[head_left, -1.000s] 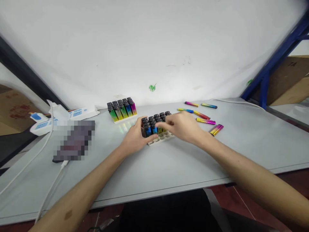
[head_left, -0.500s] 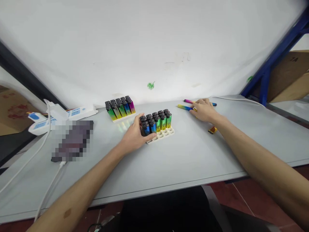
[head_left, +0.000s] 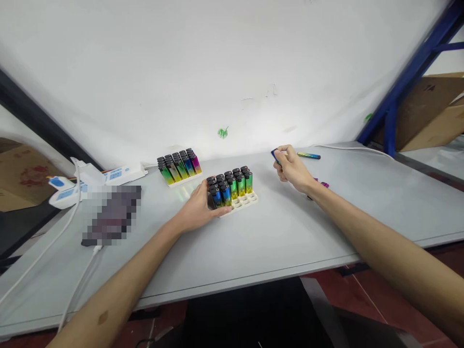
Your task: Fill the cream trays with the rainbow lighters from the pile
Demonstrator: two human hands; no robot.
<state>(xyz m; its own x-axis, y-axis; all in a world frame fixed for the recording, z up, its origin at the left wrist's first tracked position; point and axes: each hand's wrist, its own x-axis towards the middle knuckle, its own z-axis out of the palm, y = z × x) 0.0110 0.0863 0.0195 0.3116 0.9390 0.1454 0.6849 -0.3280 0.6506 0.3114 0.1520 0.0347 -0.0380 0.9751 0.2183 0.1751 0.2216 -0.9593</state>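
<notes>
My left hand [head_left: 197, 209] is closed around the left end of a white tray [head_left: 250, 199], its thumb along the front edge. Several lighters [head_left: 241, 185] with black tops and shiny blue, green and yellow bodies stand upright in that tray. Bare holes show along its front right. To the right, my right hand [head_left: 293, 166] is raised a little over the table, pinching a lighter [head_left: 274, 152] whose blue end sticks out past the fingers. Another lighter [head_left: 309, 155] lies behind this hand, and a magenta one [head_left: 322, 182] is partly hidden by the wrist.
A second white tray [head_left: 184, 180] full of lighters stands at the back, left of centre. White power strips [head_left: 119, 174] and a blurred dark device [head_left: 114, 212] with a cable [head_left: 81, 275] lie on the left. A white wall [head_left: 232, 72] closes off the table's back.
My right hand has picked up a lighter from the group lying on the right and lifted it, drawing slightly left. My left hand keeps its hold on the tray. The view has shifted slightly.
</notes>
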